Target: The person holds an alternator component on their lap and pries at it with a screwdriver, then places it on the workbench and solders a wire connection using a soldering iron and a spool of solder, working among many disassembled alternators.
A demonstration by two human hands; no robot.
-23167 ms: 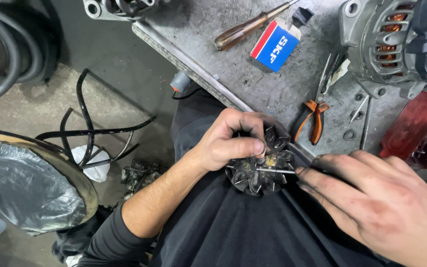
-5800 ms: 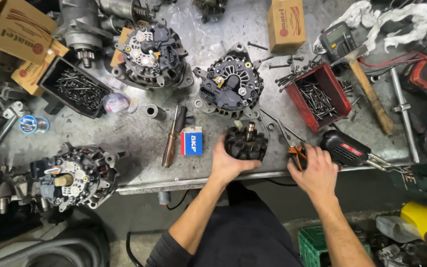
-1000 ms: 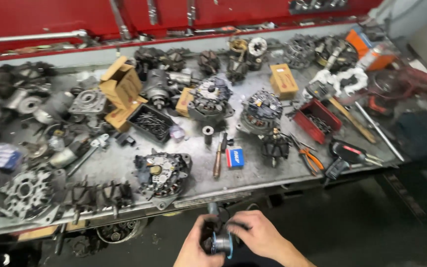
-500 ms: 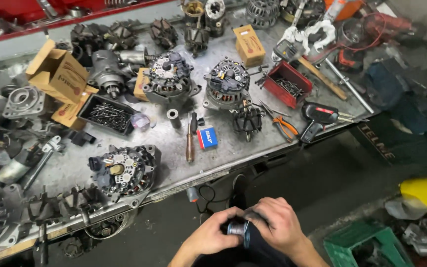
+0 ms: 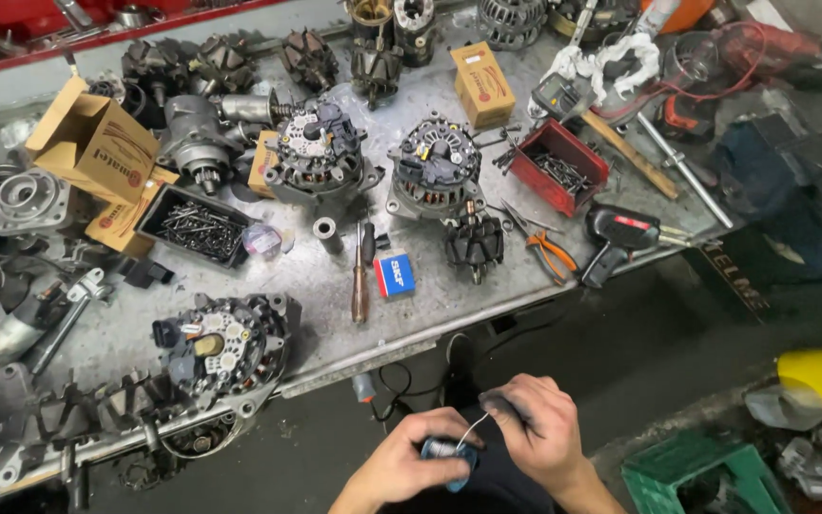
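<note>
1. Two hands meet below the front edge of the workbench (image 5: 487, 314), over the dark floor. The left hand (image 5: 401, 466) curls its fingers around a small blue spool (image 5: 449, 451), gripping it from the left side.
2. The right hand (image 5: 537, 430) has thumb and forefinger pressed together, pinching a thin pale wire (image 5: 471, 430) that runs up from the spool.
3. The spool sits between both hands, off the bench, well apart from the parts on top.
4. Near the front edge of the bench lie a brown-handled screwdriver (image 5: 361, 276) and, just beside it, a small blue and red box (image 5: 394, 274).
5. A dark rotor (image 5: 474, 244) stands to the right of that box, with orange-handled pliers (image 5: 546, 249) near it.
6. A red tray of screws (image 5: 557, 168) lies toward the right end of the bench.
7. An alternator (image 5: 221, 345) rests at the front left edge.
8. A green crate (image 5: 706, 474) sits on the floor, right of the hands.
</note>
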